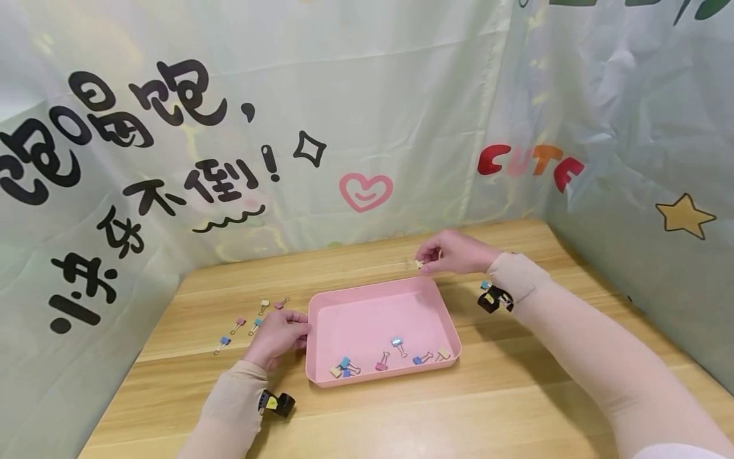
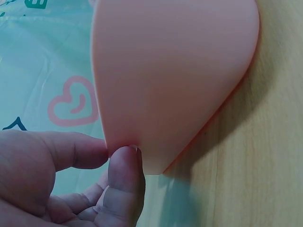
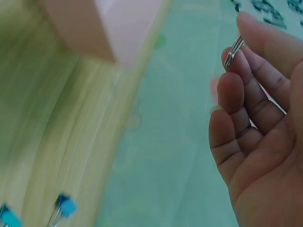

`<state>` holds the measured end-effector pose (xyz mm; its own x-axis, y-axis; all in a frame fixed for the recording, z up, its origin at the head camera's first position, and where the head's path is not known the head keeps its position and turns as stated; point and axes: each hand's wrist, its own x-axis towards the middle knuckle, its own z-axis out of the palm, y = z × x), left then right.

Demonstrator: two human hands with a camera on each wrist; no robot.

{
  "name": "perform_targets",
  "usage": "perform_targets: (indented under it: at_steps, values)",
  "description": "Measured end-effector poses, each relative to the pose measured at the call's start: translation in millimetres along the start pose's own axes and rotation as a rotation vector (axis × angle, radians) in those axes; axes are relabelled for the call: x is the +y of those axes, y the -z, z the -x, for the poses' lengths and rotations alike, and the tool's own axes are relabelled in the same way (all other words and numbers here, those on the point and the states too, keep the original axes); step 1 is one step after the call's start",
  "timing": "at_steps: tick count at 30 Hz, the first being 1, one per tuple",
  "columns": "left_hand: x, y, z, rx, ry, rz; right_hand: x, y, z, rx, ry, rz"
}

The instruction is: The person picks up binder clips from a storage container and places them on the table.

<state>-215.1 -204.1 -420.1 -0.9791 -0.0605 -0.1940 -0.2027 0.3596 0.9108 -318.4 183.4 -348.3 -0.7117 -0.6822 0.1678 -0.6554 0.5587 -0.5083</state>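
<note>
The pink tray (image 1: pixel 378 312) lies on the table, with several binder clips along its near side, among them a light blue clip (image 1: pixel 397 344) and a pink clip (image 1: pixel 382 362). My left hand (image 1: pixel 279 336) pinches the tray's left wall between thumb and finger; the left wrist view shows that wall (image 2: pixel 175 71) up close. Above the tray's far right corner, my right hand (image 1: pixel 455 252) pinches a pale yellow binder clip (image 1: pixel 419 264). In the right wrist view only its silver wire handle (image 3: pixel 234 51) shows between thumb and fingers.
Left of the tray lie several more clips, including a blue clip (image 1: pixel 223 344) and a pale yellow clip (image 1: pixel 264 306). A teal clip (image 1: pixel 485 285) peeks out by the right wrist camera (image 1: pixel 494 298). Printed curtains (image 1: pixel 424 159) hang behind and beside the wooden table (image 1: pixel 401 421).
</note>
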Motion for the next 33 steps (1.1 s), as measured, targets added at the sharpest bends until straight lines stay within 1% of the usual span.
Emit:
perform_targets:
  at_steps: [4,6,11,16,19,25,28,33]
  values:
    - [0.7,0.0,-0.2,0.005,0.003,-0.009,21,9,12.6,0.054,-0.063,-0.003]
    - [0.6,0.0,-0.5,0.005,0.001,-0.012,33,10,18.0,0.066,-0.09,0.0]
    - [0.4,-0.5,-0.9,0.002,0.0,-0.001,63,7,31.2,0.049,-0.176,0.022]
    - [-0.5,-1.1,-1.5,-0.004,0.008,0.006,85,-1,42.8,0.034,-0.249,0.093]
    - [-0.3,-1.0,-1.6,-0.004,0.015,0.009,94,-4,47.5,0.029,-0.275,0.127]
    - [0.3,-0.8,-2.4,-0.005,0.021,0.018,104,-9,51.9,0.013,-0.291,0.164]
    - [-0.3,-0.6,-2.7,-0.004,0.021,0.015,107,-11,52.1,0.019,-0.294,0.172]
    - [-0.3,-0.4,-2.4,0.0,0.027,0.011,106,-11,52.1,0.03,-0.279,0.184]
